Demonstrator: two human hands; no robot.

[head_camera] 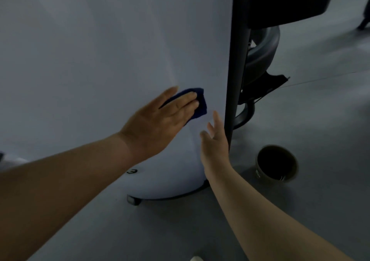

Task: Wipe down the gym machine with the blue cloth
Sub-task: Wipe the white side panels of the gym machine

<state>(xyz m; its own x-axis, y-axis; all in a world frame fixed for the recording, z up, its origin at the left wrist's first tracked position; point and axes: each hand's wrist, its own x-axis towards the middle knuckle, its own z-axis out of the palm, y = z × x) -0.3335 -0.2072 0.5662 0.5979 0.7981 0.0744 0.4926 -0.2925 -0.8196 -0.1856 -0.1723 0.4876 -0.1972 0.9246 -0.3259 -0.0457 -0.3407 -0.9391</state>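
Blue cloth [197, 102] half hidden under left hand [160, 120], gym machine [100, 50] cropped

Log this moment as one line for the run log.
left hand presses blue cloth flat on white machine panel | right hand open by black edge | wiping underway

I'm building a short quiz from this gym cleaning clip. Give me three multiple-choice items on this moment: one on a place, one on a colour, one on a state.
1. Where does the dark round bucket stand?
A. on the grey floor, right of the machine
B. on top of the machine
C. in the left hand

2. What colour is the small folded cloth?
A. red
B. dark blue
C. yellow

3. How does the left hand meet the cloth?
A. flat, pressing it on the pale smooth machine panel
B. apart from it
C. wringing it out

Answers: 1 A, it sits on the floor by the black post; 2 B, blue shows past the fingers; 3 A, fingers lie straight.
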